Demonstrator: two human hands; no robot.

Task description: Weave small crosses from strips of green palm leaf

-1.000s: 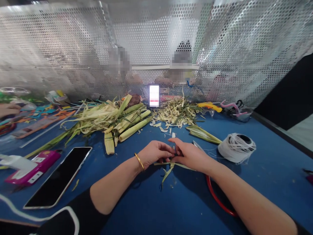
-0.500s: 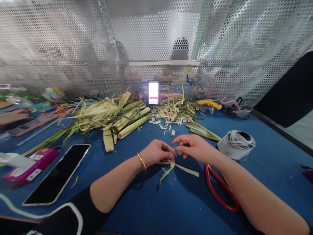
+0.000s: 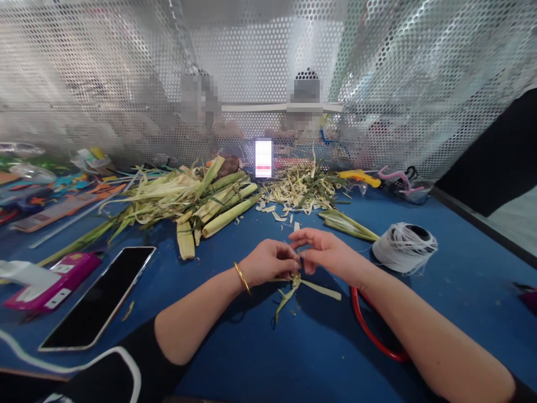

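In the middle of the blue table, my left hand (image 3: 271, 260) is closed in a pinch on a small bundle of pale green leaf strips (image 3: 295, 281). Loose ends of the strips fan out below the fingertips. My right hand (image 3: 325, 251) meets it from the right, with thumb and fingers curled together at the top of the bundle. What those right fingers hold is hidden or too fine to make out. Under the right forearm lies a tool with a red loop handle (image 3: 373, 336), partly covered. A spool of white thread (image 3: 398, 249) sits beyond the right wrist.
Long green stalks and leaves (image 3: 226, 210) lie behind my left hand. Shredded scraps (image 3: 297, 187) are heaped at the back, near a lit phone (image 3: 263, 158). On the left are a dark phone (image 3: 100, 296) and a purple power strip (image 3: 54, 282). A perforated screen (image 3: 260, 61) stands behind.
My right hand has shifted slightly left, its fingers now closer to my left fingertips. The left hand stays pinched on the leaf strips. Another person's hand at far left is out of view.
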